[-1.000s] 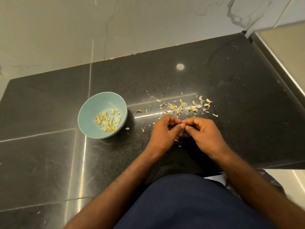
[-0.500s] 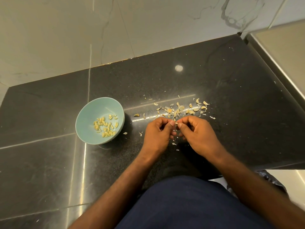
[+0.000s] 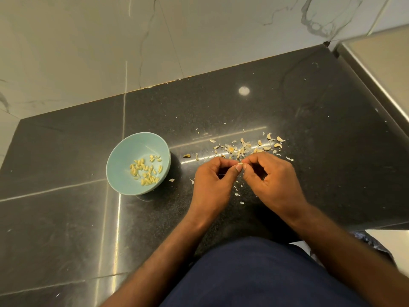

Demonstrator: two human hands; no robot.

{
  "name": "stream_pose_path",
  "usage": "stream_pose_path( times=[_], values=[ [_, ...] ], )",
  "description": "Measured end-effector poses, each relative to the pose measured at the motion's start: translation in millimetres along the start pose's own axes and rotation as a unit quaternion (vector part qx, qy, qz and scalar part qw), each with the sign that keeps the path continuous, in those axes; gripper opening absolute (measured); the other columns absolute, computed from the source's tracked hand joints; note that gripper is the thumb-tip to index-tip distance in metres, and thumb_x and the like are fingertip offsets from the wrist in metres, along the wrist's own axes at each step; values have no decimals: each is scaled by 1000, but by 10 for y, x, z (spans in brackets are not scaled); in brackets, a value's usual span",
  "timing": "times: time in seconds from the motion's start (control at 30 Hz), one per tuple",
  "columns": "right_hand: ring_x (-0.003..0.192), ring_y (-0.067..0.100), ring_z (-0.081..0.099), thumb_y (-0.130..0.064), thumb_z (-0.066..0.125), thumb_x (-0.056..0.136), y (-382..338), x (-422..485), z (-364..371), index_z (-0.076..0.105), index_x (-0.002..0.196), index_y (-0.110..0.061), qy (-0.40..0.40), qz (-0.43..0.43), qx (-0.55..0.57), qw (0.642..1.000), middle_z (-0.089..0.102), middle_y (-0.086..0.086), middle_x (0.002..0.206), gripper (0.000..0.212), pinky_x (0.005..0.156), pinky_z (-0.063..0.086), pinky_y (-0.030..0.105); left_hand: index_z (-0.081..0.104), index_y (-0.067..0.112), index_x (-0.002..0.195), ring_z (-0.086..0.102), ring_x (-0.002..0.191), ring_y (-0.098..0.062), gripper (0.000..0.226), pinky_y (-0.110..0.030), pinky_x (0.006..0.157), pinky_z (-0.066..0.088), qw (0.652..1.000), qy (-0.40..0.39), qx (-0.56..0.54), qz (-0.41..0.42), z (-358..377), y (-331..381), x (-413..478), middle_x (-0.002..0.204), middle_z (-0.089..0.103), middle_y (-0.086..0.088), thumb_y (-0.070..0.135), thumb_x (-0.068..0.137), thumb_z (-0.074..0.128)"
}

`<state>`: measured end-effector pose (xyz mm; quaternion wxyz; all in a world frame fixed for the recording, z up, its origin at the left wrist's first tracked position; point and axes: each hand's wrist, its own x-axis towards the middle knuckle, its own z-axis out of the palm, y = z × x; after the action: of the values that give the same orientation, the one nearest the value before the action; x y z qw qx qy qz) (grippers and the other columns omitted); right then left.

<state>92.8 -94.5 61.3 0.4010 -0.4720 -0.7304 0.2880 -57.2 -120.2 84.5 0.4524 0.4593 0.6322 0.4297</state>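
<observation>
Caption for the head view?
Left hand and right hand pinch a small seed near scattered shells, beside a teal bowl of peeled kernels.

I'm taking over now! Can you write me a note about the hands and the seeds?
Left hand and right hand both pinch one seed between their fingertips, over the counter.
Peeled kernels lie in the teal bowl.
Husks are strewn just beyond the hands.
Left: finish this seed, probably drop it in the bowl.
Unpeeled ones among the husks: cannot tell.
</observation>
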Motion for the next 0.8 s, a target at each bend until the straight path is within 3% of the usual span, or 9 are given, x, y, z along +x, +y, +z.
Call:
stream_pose_path(
  times=[0.1, 0.23, 0.37, 0.5, 0.57, 0.7, 0.8],
  values=[
    [65, 10, 60, -22, 62, 91, -23, 21, -13, 69, 89, -9, 25, -28, -5, 999, 65, -7, 79, 15, 56, 50, 33, 72, 12, 95, 71, 84, -15, 6, -26, 76, 58, 1000, 2, 2, 15, -9, 58, 2, 87, 74, 0, 14, 91, 70],
    [62, 13, 60, -23, 61, 89, -73, 47, -12, 68, 84, -7, 47, -34, 7, 998, 65, -5, 74, 18, 53, 51, 38, 71, 11, 92, 70, 82, -24, 3, -40, 78, 60, 999, 1, -4, 32, -15, 101, -3, 84, 73, -5, 11, 92, 68],
    [57, 9, 57, -24, 64, 86, -170, 60, -8, 63, 76, -9, 69, -28, 29, 997, 62, -6, 67, 18, 50, 48, 27, 69, 12, 88, 70, 81, -26, 6, -46, 77, 60, 999, -2, -5, 50, 11, 137, -33, 82, 72, -7, 10, 93, 66],
    [54, 6, 53, -21, 68, 85, -239, 72, -11, 63, 75, -10, 68, 47, 100, 992, 59, -10, 63, 15, 50, 42, 17, 69, 7, 91, 69, 81, -26, 5, -41, 75, 60, 998, -2, -19, 63, 22, 167, -37, 83, 72, -9, 8, 94, 65],
    [54, 8, 53, -13, 72, 88, -267, 74, -39, 64, 77, -9, 55, 89, 138, 985, 61, -3, 63, 13, 48, 45, 23, 69, 4, 94, 69, 80, -23, 5, -32, 72, 58, 997, -5, -45, 61, 14, 180, -25, 86, 73, -11, 6, 94, 65],
    [58, 32, 57, -16, 70, 91, -293, 74, -69, 66, 80, -11, 30, 141, 206, 968, 64, 11, 67, 12, 51, 50, 40, 68, 0, 99, 66, 78, -14, 8, -22, 68, 53, 992, -24, -123, 24, 2, 181, -10, 88, 72, -9, 5, 94, 64],
    [50, 18, 55, -9, 64, 93, -298, 76, -63, 65, 80, -10, 20, 177, 280, 943, 64, 5, 63, 12, 47, 48, 28, 66, -1, 101, 64, 80, -17, 13, -26, 70, 53, 982, -56, -180, -10, -18, 177, -8, 86, 70, -8, 9, 93, 64]
  ],
)
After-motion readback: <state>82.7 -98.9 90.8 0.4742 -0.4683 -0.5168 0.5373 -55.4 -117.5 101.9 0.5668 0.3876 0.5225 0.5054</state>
